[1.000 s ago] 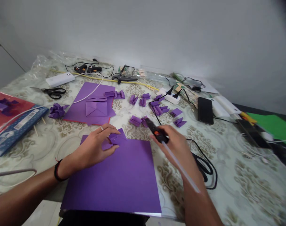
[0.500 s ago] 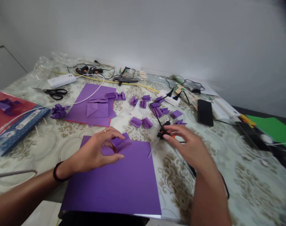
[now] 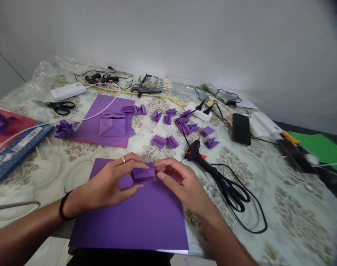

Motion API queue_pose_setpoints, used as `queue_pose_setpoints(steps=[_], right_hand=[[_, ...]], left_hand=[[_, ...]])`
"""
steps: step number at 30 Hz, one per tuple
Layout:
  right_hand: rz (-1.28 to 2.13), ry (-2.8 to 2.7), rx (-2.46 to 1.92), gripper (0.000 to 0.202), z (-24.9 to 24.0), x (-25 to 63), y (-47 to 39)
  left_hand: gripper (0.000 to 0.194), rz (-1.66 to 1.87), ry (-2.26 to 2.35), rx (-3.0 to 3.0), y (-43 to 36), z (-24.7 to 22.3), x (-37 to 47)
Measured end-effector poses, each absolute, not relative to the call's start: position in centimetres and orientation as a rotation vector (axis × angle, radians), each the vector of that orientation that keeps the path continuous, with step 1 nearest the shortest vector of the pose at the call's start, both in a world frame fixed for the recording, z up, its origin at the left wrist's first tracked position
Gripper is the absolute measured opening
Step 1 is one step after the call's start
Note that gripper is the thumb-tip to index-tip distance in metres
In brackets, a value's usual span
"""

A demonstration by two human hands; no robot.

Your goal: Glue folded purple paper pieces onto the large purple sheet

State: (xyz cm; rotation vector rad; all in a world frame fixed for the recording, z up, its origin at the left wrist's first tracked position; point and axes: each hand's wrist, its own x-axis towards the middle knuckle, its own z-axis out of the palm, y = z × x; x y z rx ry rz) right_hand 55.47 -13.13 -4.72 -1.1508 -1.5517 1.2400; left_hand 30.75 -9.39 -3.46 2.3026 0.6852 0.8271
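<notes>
Both hands pinch the small folded purple paper piece (image 3: 144, 173) above the large purple paper sheet (image 3: 135, 214) — left hand (image 3: 113, 183) steadying, right hand (image 3: 179, 183) best pressing creases evenly.

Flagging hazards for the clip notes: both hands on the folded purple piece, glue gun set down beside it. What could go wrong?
1. The glue gun lies plugged in near the right hand; its tip could possibly burn skin or the table cover.
2. Its looped cord lies by the right forearm and may snag.
3. The folded piece, pinched with the left hand, may spring open.
</notes>
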Motion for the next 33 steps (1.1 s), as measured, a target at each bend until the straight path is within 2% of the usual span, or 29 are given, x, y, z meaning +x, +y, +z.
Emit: queue_pose_setpoints(steps=[8, 13, 17, 20, 33], right_hand=[[1.386, -1.517, -1.01, 0.016, -4.4, 55.1, -13.3], [1.429, -1.455, -0.949, 0.013, -4.6, 55.2, -13.3], [1.402, -1.469, -0.889, 0.012, -4.6, 55.2, -13.1], [1.368, -1.518, -0.896, 0.014, -4.4, 55.2, -13.0], [1.271, -1.553, -1.101, 0.014, -3.9, 54.3, -13.2]], left_hand=[[0.035, 0.788, 0.664, 2.25, -9.8, -3.7, 30.6], [0.041, 0.767, 0.738, 2.165, -10.2, -4.0, 30.5], [0.029, 0.787, 0.658, 2.186, -10.0, -3.4, 30.6], [0.021, 0.825, 0.571, 2.221, -9.8, -3.0, 30.7], [0.023, 0.888, 0.569, 2.473, -9.9, -3.9, 30.3]])
